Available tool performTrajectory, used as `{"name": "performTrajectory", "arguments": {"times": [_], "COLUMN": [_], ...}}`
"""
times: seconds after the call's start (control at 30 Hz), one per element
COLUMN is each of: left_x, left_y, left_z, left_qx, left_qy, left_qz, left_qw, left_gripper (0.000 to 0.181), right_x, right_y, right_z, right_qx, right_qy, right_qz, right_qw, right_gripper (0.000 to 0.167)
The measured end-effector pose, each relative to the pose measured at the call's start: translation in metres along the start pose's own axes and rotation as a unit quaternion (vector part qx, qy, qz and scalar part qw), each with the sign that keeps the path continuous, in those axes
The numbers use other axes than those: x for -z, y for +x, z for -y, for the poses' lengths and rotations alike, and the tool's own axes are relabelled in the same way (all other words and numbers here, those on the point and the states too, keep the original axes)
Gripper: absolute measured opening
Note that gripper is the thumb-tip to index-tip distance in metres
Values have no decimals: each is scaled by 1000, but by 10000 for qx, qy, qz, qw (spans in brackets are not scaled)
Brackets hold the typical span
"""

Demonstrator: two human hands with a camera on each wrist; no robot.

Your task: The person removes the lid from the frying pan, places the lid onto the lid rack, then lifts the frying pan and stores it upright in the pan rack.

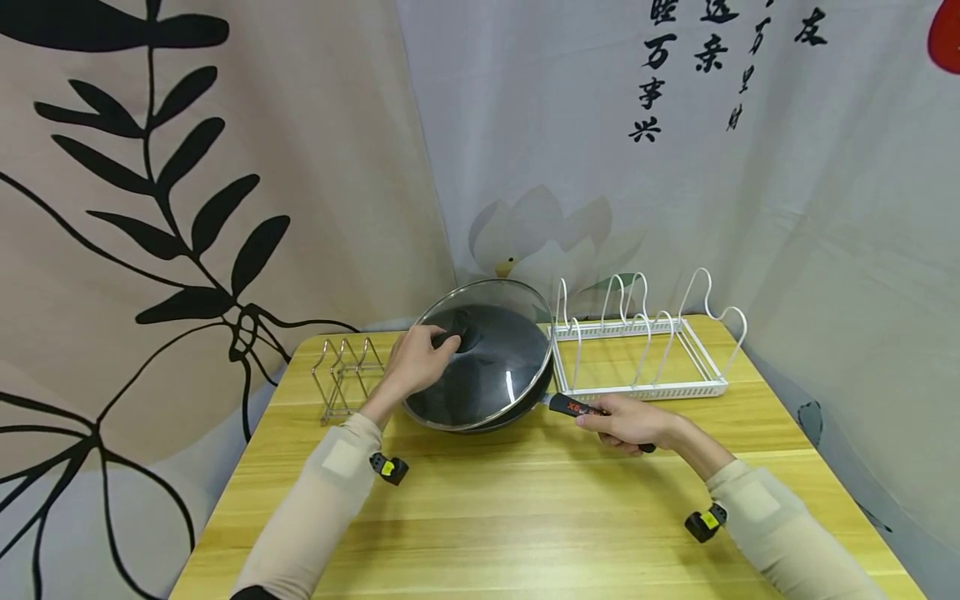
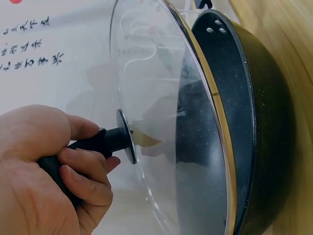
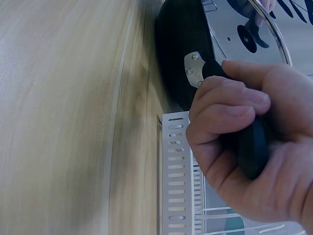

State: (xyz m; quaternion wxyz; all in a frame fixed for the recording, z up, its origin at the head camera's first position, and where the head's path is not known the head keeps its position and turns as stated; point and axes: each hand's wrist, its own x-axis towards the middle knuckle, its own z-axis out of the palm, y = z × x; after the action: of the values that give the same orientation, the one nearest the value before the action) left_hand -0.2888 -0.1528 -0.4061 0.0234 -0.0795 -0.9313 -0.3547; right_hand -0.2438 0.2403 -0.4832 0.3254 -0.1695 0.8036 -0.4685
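A dark frying pan [image 2: 274, 117] stands on the wooden table, its black handle [image 1: 570, 406] pointing right. My right hand [image 1: 628, 421] grips that handle, fingers wrapped round it in the right wrist view. Over the pan is a clear glass lid [image 1: 502, 293] with a metal rim. My left hand [image 1: 416, 360] holds the lid by its black knob [image 2: 93, 144], fingers curled round it. In the left wrist view the lid is tilted, with a gap between its rim and the pan's edge. The pan's far side is hidden behind the lid.
To the right stands a white rack [image 1: 645, 390] with upright wire loops, close beside the pan and its handle. A small metal wire rack [image 1: 337, 375] sits left of the pan, partly behind my left hand. The wooden table [image 1: 495, 517] extends toward me; printed curtains [image 1: 337, 167] hang behind.
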Motion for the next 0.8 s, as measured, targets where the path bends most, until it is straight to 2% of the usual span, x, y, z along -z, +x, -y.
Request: {"name": "performTrajectory", "arguments": {"times": [0.8], "left_x": [0], "left_y": [-9], "left_z": [-2], "left_qx": [-70], "left_qy": [-383], "left_qz": [-162], "left_qw": [9991], "left_gripper": [54], "right_x": [0], "right_y": [-1], "right_z": [2], "right_qx": [-30], "right_qy": [-41], "right_qz": [-24], "right_qw": [10000], "right_gripper": [42]}}
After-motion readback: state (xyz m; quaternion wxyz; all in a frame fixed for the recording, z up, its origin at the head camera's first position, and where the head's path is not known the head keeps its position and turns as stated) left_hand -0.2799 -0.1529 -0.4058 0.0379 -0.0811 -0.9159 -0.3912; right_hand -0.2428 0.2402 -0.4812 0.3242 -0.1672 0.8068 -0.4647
